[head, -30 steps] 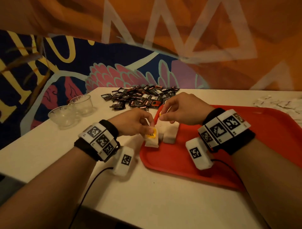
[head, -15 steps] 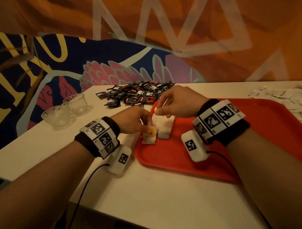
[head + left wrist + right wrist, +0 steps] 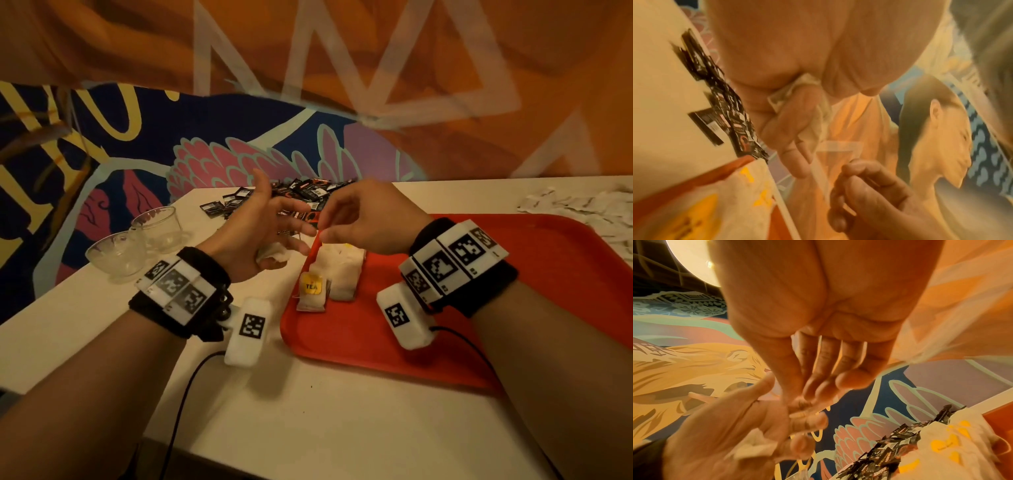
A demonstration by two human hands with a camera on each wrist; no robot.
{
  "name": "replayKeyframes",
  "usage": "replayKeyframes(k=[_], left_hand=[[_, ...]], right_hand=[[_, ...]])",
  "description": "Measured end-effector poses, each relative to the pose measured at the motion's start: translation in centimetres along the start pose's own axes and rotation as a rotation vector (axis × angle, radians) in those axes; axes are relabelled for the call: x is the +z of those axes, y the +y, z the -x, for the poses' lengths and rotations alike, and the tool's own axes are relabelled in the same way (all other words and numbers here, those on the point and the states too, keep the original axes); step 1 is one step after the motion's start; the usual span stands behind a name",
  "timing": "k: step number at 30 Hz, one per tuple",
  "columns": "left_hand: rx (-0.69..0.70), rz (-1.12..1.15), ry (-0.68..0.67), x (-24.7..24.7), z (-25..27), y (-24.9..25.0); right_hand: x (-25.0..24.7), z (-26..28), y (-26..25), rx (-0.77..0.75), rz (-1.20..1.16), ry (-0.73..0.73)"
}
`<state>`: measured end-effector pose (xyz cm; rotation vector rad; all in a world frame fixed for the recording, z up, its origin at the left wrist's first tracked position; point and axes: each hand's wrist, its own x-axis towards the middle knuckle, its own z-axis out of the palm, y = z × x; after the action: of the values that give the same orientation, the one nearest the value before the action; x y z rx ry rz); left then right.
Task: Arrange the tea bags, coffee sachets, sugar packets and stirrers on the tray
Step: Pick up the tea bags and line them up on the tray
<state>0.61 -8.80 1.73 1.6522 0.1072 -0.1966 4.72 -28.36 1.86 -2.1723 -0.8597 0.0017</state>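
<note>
— Where was everything, taking the red tray as the mark?

— The tray lay on the white table; a row of tea bags sat inside the tray's left edge, packed close together; the nearest one carried a yellow tag reading TEA; the coffee sachets lay in a dark heap on the table beyond the tray's far left corner; a scatter of white sugar packets lay on the table past the tray's far right side; two clear glass cups stood on the table well to the left of the tray.

— And the hands?

— The left hand was raised just left of the tray's far left corner, palm turned right; thumb and forefingers were spread, while the lower fingers curled round a crumpled white tea bag against the palm; the right hand hovered above the tray's left edge, over the row; its thumb and fingertips were drawn narrowly together beside the left hand's fingers, as in a pinch; what, if anything, it pinched I could not tell; the fingers of the two hands were almost touching.
</note>
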Motion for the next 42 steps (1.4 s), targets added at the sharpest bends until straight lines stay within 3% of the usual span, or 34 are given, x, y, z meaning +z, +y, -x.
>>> replayKeyframes(k=[4,9,20,24,29,32,36,42], left_hand=[[0.038,0.163,-0.075,0.4,0.2,0.6],[0.043,0.266,-0.117,1.3,0.0,0.9],[-0.097,0.460,-0.197,1.9,0.6,1.0],[0.004,0.225,-0.040,1.7,0.8,0.6],[0.405,-0.221,0.118,0.7,1.5,0.2],[0.557,-0.367,0.178,0.7,1.9,0.3],[0.608,-0.317,0.231,1.0,1.7,0.4],[0.546,-0.298,0.184,0.3,1.7,0.6]], right_hand=[[0.2,0.4,-1.1,-0.075,-0.051,0.041],[0.8,0.6,-1.6,-0.081,-0.041,-0.049],[1.1,0.3,-1.1,-0.186,-0.084,0.076],[0.6,0.2,-1.1,-0.151,-0.213,0.132],[0.2,0.0,-1.0,-0.123,-0.239,0.172],[0.2,0.0,-1.2,-0.113,-0.230,0.211],[0.2,0.1,-0.9,-0.075,-0.229,0.180],[0.5,0.2,-0.9,-0.001,-0.136,0.063]])
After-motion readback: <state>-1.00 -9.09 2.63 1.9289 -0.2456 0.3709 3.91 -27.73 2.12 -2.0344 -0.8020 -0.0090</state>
